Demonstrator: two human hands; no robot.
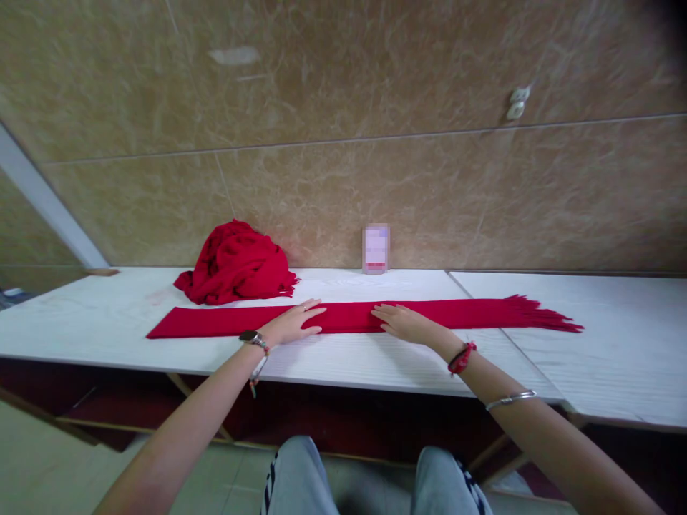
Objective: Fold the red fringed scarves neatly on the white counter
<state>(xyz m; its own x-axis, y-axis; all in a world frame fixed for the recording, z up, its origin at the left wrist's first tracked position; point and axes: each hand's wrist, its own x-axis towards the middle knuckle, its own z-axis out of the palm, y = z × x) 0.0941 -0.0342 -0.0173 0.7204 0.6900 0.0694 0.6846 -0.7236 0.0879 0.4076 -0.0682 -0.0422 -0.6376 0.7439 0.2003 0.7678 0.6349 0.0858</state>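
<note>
A long white wood-grain countertop (pixel 601 343) gives the narrow red fringed scarf (pixel 348 317) room to lie straight near its front edge; the dark-red open compartments (pixel 365 418) below are too shadowed to show any contents. Behind the scarf's left part sits a crumpled red fabric heap (pixel 236 265), apparently kept aside, while the left hand (pixel 293 325) and right hand (pixel 405 323) rest open on the scarf, gripping nothing, seemingly to keep it flat.
</note>
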